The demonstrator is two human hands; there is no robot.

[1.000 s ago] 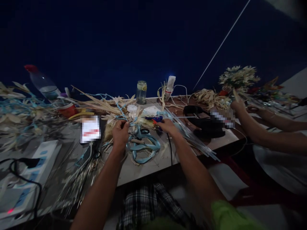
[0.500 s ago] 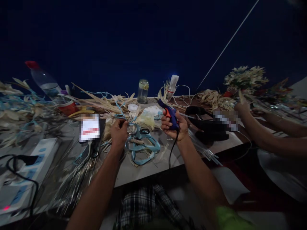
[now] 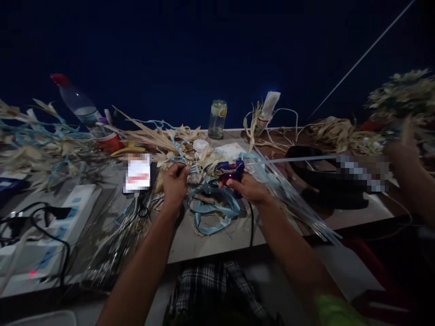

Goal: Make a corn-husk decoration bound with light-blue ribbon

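Observation:
My right hand grips a dark blue glue gun whose small red light glows. Its nozzle end points left, and a clear glue stick shows behind it. My left hand is closed in a pinch on a light blue wrapped stem of a dried-husk flower, just left of the nozzle. Pale husk pieces partly cover the space between the hands. Below them on the table lies a loose coil of light blue ribbon.
A phone, metal wires and a power strip lie left. Behind stand a glass jar and a tilted bottle. Clear glue sticks and a black strap lie right, near another person's arm.
My right hand has turned the glue gun from pointing up to pointing left and brought it down close to my left hand. The view has shifted left; my left hand keeps its pinch.

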